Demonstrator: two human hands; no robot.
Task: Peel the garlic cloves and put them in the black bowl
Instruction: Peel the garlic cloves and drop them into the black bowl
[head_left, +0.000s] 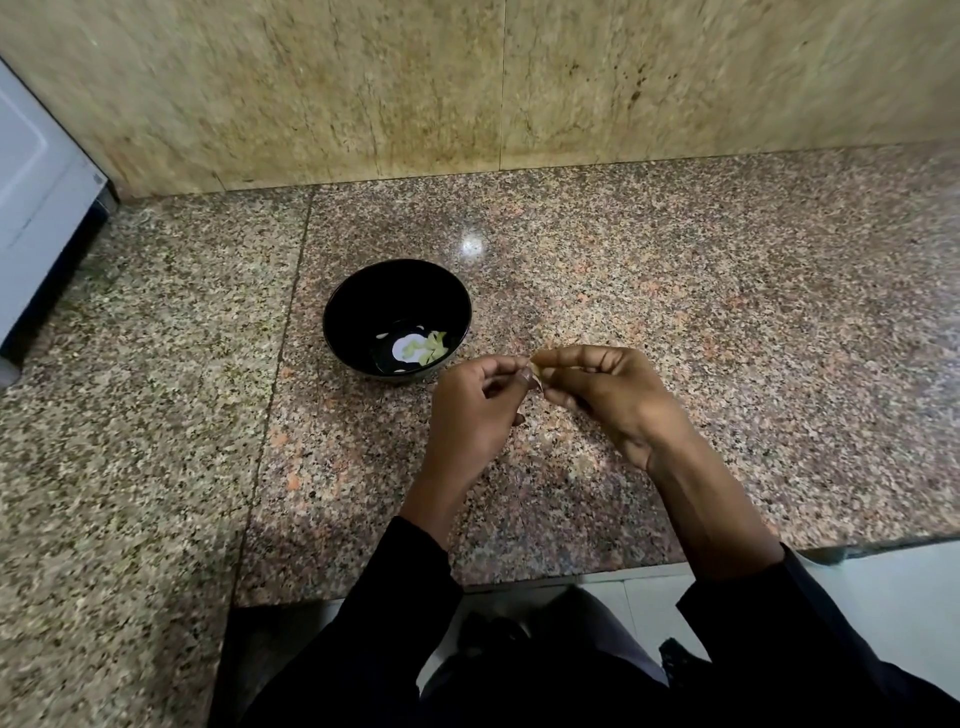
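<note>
Both hands meet above the speckled pink-brown granite counter (675, 312), and between their fingertips there is one small pale garlic clove (535, 373) with thin papery skin. The left hand (475, 405) has its fingers curled, and its thumb and first finger pinch the clove from the left side. The right hand (605, 387) also has curled fingers and pinches the same clove from the right side, so the two grips touch each other at the clove. The clove is mostly covered by the fingers, and only a small cream-coloured part of it shows; I cannot tell how much skin is on it.

Just to the left of the grip, and a little farther from the person, the round glossy black bowl (397, 319) stands upright on the counter. The left hand is near its rim but does not touch it. On the bottom of the bowl there is a white and pale green pattern or content; the picture is too unclear to say which.

Far to the left of the grip, a white appliance (36, 208) stands on the counter. Behind the hands, the beige stone wall (467, 78) rises from the counter. Both forearms come out of dark sleeves (395, 597) below the grip.
</note>
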